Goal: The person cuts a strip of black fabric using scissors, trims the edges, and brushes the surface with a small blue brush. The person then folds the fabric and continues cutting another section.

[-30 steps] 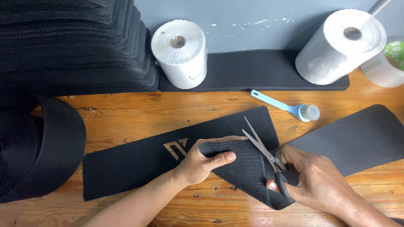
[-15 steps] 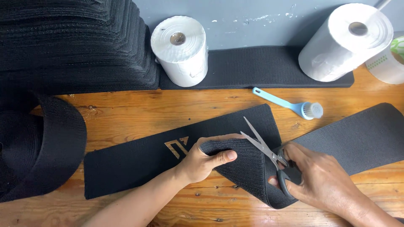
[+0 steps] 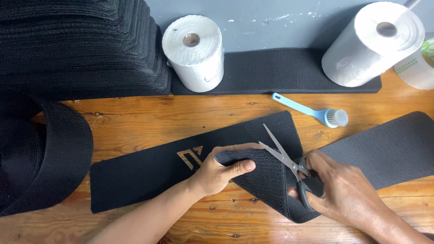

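**Folding a black strip under open scissors**

Reaching in from the lower centre of the frame, the left hand (image 3: 221,171) pinches the folded-over end of a black woven strip (image 3: 149,174), thumb on top and fingers curled beneath the fold, which hides them. The strip lies flat across the wooden table (image 3: 181,117) from lower left toward the centre, with a gold emblem (image 3: 190,158) just beside the left thumb. The right hand (image 3: 341,192) comes in from the lower right corner, its fingers closed through the dark handles of a pair of scissors (image 3: 287,156); the silver blades stand apart, pointing toward the upper left over the raised fold. Where the handle loops sit is mostly covered by the fingers, so the exact grip is hard to make out.

A second black strip (image 3: 389,144) runs to the right edge. Above it lies a light blue brush (image 3: 312,108). Two white paper rolls (image 3: 194,52) stand at the upper centre and upper right, the latter cut off by the frame. A tall stack of black strips (image 3: 77,45) fills the upper left.
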